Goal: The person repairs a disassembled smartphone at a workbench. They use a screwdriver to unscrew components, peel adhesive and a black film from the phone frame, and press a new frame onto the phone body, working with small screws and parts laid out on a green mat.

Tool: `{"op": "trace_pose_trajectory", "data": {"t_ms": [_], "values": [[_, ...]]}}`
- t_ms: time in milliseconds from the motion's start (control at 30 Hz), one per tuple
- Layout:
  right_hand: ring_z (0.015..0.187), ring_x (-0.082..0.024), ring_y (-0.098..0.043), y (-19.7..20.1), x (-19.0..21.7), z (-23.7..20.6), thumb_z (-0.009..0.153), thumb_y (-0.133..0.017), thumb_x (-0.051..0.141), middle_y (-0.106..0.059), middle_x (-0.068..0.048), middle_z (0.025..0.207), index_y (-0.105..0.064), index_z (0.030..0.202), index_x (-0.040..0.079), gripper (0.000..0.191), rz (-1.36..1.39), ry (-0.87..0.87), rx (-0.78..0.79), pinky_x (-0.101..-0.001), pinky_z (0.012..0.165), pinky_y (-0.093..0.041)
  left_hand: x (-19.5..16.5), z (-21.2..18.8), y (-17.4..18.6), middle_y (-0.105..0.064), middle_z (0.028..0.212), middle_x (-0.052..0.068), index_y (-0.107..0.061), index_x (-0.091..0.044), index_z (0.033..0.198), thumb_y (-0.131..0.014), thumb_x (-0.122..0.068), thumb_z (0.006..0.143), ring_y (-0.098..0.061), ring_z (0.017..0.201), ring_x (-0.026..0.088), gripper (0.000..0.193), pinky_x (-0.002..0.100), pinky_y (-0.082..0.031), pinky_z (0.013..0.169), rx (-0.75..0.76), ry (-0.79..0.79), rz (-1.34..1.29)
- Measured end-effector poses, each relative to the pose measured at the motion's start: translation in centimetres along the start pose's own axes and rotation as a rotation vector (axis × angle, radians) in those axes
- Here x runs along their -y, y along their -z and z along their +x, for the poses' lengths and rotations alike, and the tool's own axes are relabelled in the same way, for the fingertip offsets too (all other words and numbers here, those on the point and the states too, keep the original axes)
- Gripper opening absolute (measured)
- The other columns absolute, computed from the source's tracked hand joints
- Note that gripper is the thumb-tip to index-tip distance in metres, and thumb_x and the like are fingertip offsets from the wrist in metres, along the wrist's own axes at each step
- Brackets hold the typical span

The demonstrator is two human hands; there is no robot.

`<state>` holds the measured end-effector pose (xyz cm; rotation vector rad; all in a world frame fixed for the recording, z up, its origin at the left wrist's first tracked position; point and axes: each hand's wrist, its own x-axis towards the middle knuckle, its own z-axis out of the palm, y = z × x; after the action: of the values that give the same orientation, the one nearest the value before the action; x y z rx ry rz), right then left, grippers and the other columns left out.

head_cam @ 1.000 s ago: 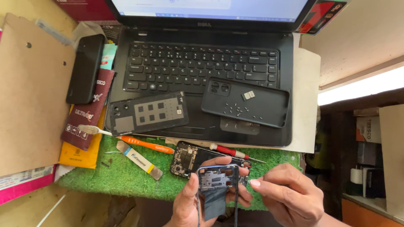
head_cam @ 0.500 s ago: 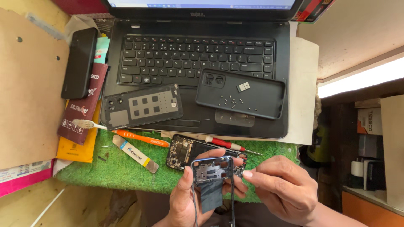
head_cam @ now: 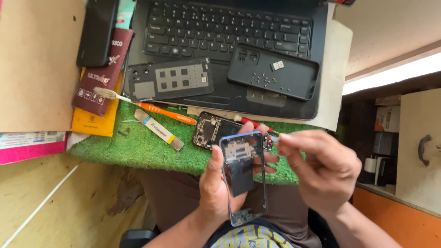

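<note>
The left hand (head_cam: 220,183) is wrapped around an opened phone frame (head_cam: 243,177) with a blue rim, thumb pressed on its left edge and fingers curled behind, holding it upright over the lap, just below the green turf mat (head_cam: 138,147). The right hand (head_cam: 321,170) sits beside the frame's upper right corner, fingertips pinched together; whether something tiny is caught between them I cannot tell. Judging by the spread, the teardown is well along: a circuit board (head_cam: 206,133) lies on the mat just above the frame, a back cover (head_cam: 167,82) and a black case (head_cam: 275,73) dotted with small screws rest on the laptop (head_cam: 220,27) further up. An orange-handled brush (head_cam: 151,108) and a flat pry tool (head_cam: 158,129) lie left of the board. The frame looks largely stripped; whatever remains inside it is left to handle.
</note>
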<state>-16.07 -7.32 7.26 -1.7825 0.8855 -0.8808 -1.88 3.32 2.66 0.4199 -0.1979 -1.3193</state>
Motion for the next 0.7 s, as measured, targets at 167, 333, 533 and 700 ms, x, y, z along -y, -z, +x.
{"op": "trace_pose_trajectory", "data": {"t_ms": [167,333,533,700], "values": [[0.087,-0.018,-0.074,-1.7,0.2,0.2,0.087,-0.078,-0.007,-0.073,-0.012,0.103,-0.075,0.110,0.004,0.026,-0.289,0.386,0.083,-0.0267,0.070,-0.058,0.9,-0.8,0.5,-0.043,0.160,0.023,-0.034,0.003,0.160,-0.041,-0.052,0.109,-0.054,0.137,0.030,0.076,0.048,-0.047,0.112,-0.067,0.011,-0.026],[0.087,-0.026,-0.075,-1.8,-0.4,0.6,0.082,-0.081,-0.006,-0.071,-0.015,0.101,-0.074,0.112,0.000,0.032,-0.376,0.567,0.141,-0.0332,0.075,-0.062,1.3,-1.4,1.5,-0.043,0.161,0.023,-0.037,0.005,0.159,-0.041,-0.050,0.111,-0.050,0.140,0.031,0.073,0.048,-0.044,0.113,-0.060,-0.005,0.000],[0.090,-0.027,-0.076,-1.7,-1.0,0.6,0.081,-0.084,-0.003,-0.071,-0.015,0.101,-0.074,0.111,-0.002,0.032,-0.412,0.628,0.172,-0.0341,0.076,-0.063,1.1,-1.6,1.6,-0.042,0.161,0.024,-0.035,0.006,0.158,-0.044,-0.052,0.109,-0.047,0.145,0.033,0.076,0.050,-0.043,0.116,-0.040,-0.005,0.049],[0.091,-0.027,-0.076,-1.8,-1.2,0.5,0.082,-0.084,-0.005,-0.071,-0.014,0.101,-0.074,0.111,-0.001,0.031,-0.400,0.623,0.163,-0.0336,0.077,-0.064,1.1,-1.6,1.5,-0.042,0.161,0.025,-0.033,0.007,0.159,-0.046,-0.056,0.107,-0.047,0.146,0.032,0.082,0.049,-0.043,0.119,-0.024,0.009,0.071]]}}
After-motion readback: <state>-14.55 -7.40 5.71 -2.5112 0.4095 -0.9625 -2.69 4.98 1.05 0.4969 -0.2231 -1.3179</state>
